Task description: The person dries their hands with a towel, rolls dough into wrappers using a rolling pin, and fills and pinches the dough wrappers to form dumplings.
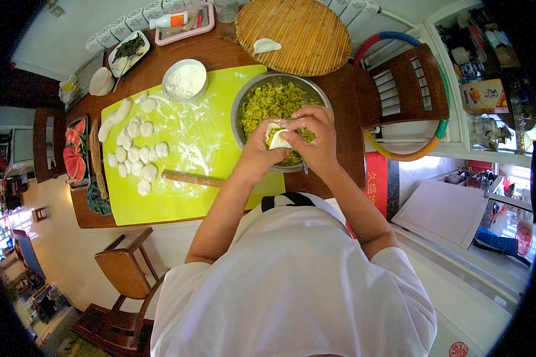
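Between my two hands is a dumpling (279, 138), its white wrapper folded part way around green filling. My left hand (259, 152) grips its left side, fingers curled. On the other side my right hand (317, 135) pinches the wrapper's edge. Both hands are above a metal bowl (236, 122) of chopped green filling (274, 102), covering part of it. One finished-looking dumpling (267, 46) lies on a round woven tray (307, 30) beyond the bowl. A rolling pin (192, 178) rests on the floured green mat (190, 205), left of my left forearm.
Several dough pieces (134, 152) and a dough roll (114, 121) lie on the mat's left. A bowl of flour (184, 81) stands at its back edge. Watermelon slices (74, 157) sit at the table's left end. Chairs stand at right (408, 89) and lower left (122, 271).
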The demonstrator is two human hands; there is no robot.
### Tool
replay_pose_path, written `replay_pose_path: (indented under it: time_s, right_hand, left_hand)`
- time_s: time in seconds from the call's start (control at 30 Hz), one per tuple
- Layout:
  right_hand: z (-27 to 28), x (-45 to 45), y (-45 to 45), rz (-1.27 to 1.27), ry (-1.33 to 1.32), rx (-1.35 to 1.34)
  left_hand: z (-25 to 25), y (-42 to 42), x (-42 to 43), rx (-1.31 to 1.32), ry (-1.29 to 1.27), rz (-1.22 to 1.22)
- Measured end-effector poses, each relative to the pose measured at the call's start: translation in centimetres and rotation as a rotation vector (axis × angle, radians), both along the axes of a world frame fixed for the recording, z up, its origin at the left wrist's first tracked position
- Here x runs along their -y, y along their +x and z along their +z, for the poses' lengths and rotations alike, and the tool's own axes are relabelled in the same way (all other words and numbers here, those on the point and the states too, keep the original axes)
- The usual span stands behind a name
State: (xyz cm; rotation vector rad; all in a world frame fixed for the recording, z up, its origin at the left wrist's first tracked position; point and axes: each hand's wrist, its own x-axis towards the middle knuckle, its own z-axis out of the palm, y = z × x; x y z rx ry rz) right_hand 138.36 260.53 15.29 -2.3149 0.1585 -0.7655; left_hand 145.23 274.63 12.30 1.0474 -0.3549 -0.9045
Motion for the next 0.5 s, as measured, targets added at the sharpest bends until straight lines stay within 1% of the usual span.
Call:
replay_pose_path:
  time_s: [0.17, 0.3, 0.37, 0.43, 0.5]
  right_hand:
    - [0.7, -0.3, 0.0, -0.023, 0.064, -0.056]
    - [1.1, 0.1, -0.2, 0.012, 0.073, -0.027]
    - [1.3, 0.5, -0.4, 0.085, -0.117, 0.039]
    - [1.2, 0.3, -0.2, 0.101, -0.132, 0.059]
    - [1.2, 0.1, 0.0, 0.116, -0.148, 0.080]
  left_hand:
    - [0.1, 0.1, 0.1, 0.050, 0.018, -0.001]
    - [0.3, 0.2, 0.2, 0.023, 0.031, 0.022]
    - [0.2, 0.2, 0.2, 0.035, 0.019, 0.035]
    - [0.2, 0.3, 0.2, -0.055, 0.000, 0.052]
    - [-0.3, 0.4, 0.2, -0.025, 0.008, 0.044]
